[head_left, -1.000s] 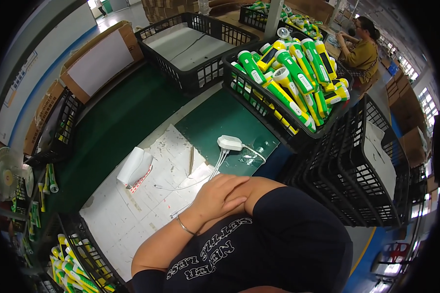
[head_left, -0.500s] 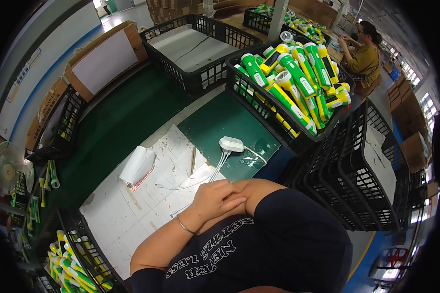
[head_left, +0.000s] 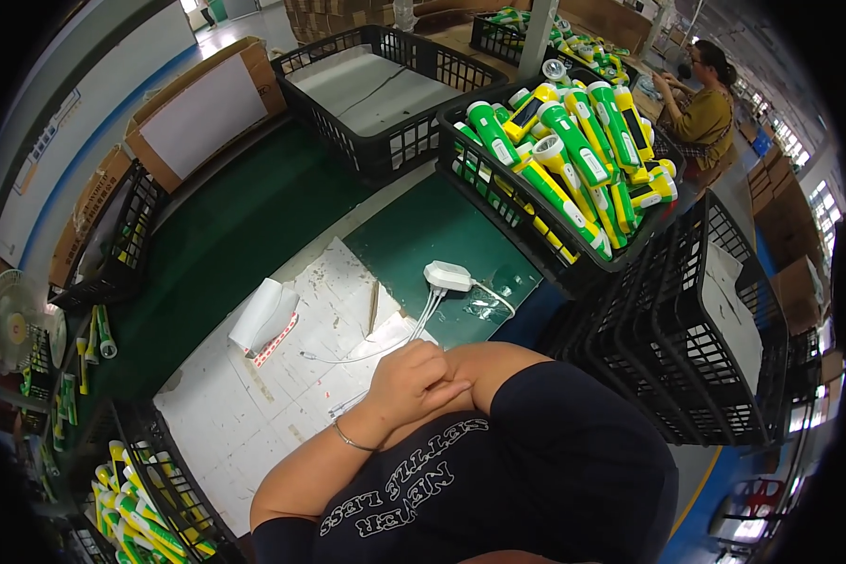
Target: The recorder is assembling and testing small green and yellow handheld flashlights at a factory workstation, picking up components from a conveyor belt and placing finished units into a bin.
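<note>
My arms are folded across my body. My left hand (head_left: 414,381), with a thin bracelet on its wrist, rests against my bare right arm (head_left: 498,367), its fingers curled round it near the elbow. My right hand is hidden beneath the left arm. Just beyond the hands, a white charging block (head_left: 447,276) with several thin white cables lies on the green tabletop (head_left: 432,230). One cable end reaches over the worn white sheet (head_left: 226,385). A slim pencil-like stick (head_left: 373,305) and a roll of white paper (head_left: 261,318) also lie on that sheet.
A black crate (head_left: 559,268) heaped with green-and-yellow flashlights (head_left: 573,141) stands at the far right. Stacked black crates (head_left: 667,329) rise beside my right arm. A paper-lined crate (head_left: 376,155) is at the back. More flashlights (head_left: 132,512) fill a crate at lower left. A co-worker (head_left: 705,113) sits far right.
My folded arms and left hand hold almost the same pose. The whole view has shifted very slightly; nothing on the table has moved.
</note>
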Demonstrator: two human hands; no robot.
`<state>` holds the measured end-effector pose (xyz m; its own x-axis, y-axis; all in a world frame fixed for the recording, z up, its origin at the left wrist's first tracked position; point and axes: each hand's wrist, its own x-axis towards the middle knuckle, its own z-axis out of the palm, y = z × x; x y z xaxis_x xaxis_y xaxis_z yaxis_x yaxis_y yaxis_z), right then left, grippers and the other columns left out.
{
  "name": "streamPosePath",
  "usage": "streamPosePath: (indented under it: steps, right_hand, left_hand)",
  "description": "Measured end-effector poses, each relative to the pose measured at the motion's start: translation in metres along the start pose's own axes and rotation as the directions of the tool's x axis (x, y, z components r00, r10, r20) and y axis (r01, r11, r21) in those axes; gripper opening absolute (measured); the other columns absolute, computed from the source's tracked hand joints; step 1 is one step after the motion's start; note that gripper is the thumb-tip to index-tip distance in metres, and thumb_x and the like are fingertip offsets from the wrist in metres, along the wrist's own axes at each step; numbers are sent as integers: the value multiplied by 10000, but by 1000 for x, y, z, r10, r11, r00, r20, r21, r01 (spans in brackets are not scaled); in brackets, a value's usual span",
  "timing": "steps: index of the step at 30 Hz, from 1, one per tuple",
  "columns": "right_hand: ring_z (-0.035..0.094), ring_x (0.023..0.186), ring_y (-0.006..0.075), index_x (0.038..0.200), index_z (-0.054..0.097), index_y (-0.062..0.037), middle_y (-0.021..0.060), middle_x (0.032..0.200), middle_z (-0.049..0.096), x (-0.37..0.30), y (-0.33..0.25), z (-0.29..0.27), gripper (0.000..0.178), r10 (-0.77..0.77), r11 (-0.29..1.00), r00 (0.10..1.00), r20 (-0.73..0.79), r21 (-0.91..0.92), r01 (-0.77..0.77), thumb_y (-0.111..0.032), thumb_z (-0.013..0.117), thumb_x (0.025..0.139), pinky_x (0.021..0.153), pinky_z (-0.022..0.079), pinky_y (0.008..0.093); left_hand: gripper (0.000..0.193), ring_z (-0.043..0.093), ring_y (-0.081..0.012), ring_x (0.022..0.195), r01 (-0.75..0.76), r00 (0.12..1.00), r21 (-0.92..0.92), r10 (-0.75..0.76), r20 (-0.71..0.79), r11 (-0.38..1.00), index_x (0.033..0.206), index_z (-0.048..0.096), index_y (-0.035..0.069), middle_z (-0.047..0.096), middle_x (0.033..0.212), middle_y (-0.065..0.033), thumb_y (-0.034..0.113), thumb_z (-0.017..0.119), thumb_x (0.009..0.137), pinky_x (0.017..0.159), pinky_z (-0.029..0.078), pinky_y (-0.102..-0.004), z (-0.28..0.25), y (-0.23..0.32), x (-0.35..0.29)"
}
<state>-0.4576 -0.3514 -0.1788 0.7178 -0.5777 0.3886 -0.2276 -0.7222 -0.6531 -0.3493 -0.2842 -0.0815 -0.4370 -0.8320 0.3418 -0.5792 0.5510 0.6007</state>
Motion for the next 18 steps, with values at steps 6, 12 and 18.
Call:
streamPosePath:
  steps: [6,12,18]
  right_hand:
    - [587,912,269,943,612,-102,84,938,615,-4,2,3,225,2,999,1000,-7,36,-2,-275,584,802,766,475,395]
    - [587,908,270,938,612,-102,84,933,615,-3,-1,8,221,-6,997,1000,-13,80,7,-273,584,802,765,475,397]
    - [587,905,271,934,612,-102,83,927,615,-8,1,9,217,-5,993,1000,-18,117,7,-271,583,802,764,474,399]
  left_hand:
    - [187,555,-184,592,-179,951,-88,150,-270,980,796,662,97,555,662,-16,190,765,671,497,438,-277,-6,13,12]
    - [273,587,-210,689,-71,997,-49,69,-38,996,907,664,93,601,781,-45,186,760,669,596,483,-290,-4,4,3]
    - [208,550,-202,644,-158,967,-111,131,-217,981,818,650,90,555,704,-25,189,759,670,543,451,-286,-8,11,12]
